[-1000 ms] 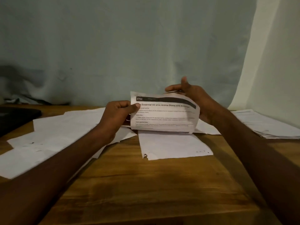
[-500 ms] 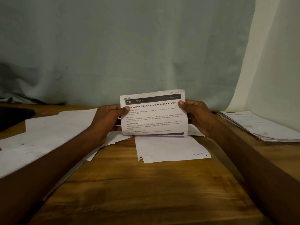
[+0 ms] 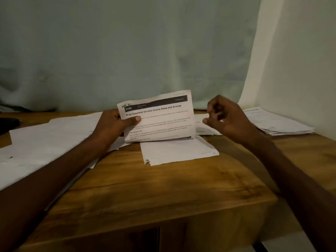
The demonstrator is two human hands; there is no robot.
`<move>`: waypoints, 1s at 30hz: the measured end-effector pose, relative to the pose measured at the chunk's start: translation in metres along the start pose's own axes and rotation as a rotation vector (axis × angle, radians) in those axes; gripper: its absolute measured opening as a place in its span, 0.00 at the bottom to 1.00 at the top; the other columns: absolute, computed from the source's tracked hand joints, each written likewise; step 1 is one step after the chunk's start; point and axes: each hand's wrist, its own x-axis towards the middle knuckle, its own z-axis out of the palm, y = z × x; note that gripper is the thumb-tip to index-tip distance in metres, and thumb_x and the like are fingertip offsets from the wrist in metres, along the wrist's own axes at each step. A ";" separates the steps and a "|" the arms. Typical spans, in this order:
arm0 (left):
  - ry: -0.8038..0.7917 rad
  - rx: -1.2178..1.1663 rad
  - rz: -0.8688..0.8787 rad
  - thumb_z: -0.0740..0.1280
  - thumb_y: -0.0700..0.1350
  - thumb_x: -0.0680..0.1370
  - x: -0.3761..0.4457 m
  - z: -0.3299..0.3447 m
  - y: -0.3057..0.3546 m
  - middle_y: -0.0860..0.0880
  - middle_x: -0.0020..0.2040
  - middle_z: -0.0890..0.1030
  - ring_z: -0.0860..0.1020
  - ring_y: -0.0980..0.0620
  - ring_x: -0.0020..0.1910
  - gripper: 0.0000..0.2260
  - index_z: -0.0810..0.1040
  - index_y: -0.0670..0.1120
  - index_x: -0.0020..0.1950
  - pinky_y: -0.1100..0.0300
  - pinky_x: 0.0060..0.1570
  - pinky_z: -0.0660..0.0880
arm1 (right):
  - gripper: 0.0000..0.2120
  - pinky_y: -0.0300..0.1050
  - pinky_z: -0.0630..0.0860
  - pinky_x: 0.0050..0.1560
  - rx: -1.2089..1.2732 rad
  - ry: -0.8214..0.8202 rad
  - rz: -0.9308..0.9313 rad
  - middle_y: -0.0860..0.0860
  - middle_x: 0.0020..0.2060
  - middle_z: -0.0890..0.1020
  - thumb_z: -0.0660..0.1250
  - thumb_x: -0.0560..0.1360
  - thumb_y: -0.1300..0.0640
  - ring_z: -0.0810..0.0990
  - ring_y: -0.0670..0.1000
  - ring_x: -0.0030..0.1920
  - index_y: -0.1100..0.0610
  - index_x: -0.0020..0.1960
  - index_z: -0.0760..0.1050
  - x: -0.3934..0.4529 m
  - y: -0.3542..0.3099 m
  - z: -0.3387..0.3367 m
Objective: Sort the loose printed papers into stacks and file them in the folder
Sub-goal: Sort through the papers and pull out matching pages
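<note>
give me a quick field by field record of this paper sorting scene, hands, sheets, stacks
left hand: grips the printed sheet by its left edge, thumb on the front
printed sheet: held upright above the table, headed 3703, Drop Essential Oil onto Aroma Stone and Arrange
right hand: off the sheet, fingers loosely curled, holds nothing
torn-corner sheet: flat on the wooden table, below the held sheet
loose papers: spread at left
stack: at right, by the wall
folder: not identifiable

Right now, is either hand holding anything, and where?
The left hand pinches the printed sheet at its left edge, thumb on the front. The right hand holds nothing.
</note>
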 end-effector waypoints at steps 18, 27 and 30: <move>-0.349 0.496 0.313 0.72 0.54 0.74 -0.017 0.000 0.016 0.60 0.39 0.84 0.82 0.58 0.43 0.04 0.84 0.62 0.40 0.65 0.43 0.76 | 0.14 0.32 0.69 0.58 -0.099 -0.408 0.225 0.34 0.62 0.79 0.77 0.73 0.47 0.74 0.31 0.61 0.39 0.58 0.83 -0.058 0.019 -0.005; -0.205 0.426 0.220 0.72 0.53 0.78 -0.014 -0.006 0.009 0.66 0.49 0.79 0.80 0.66 0.47 0.08 0.78 0.64 0.53 0.70 0.44 0.74 | 0.05 0.42 0.76 0.57 -0.029 -0.306 0.281 0.42 0.50 0.84 0.78 0.73 0.55 0.80 0.40 0.53 0.47 0.47 0.86 -0.054 0.014 0.007; -0.224 0.484 0.205 0.73 0.54 0.77 -0.013 -0.006 0.009 0.73 0.42 0.80 0.78 0.74 0.45 0.08 0.78 0.66 0.52 0.74 0.42 0.72 | 0.05 0.48 0.78 0.57 -0.037 -0.263 0.257 0.44 0.48 0.85 0.77 0.73 0.59 0.81 0.45 0.53 0.49 0.44 0.85 -0.059 0.009 0.006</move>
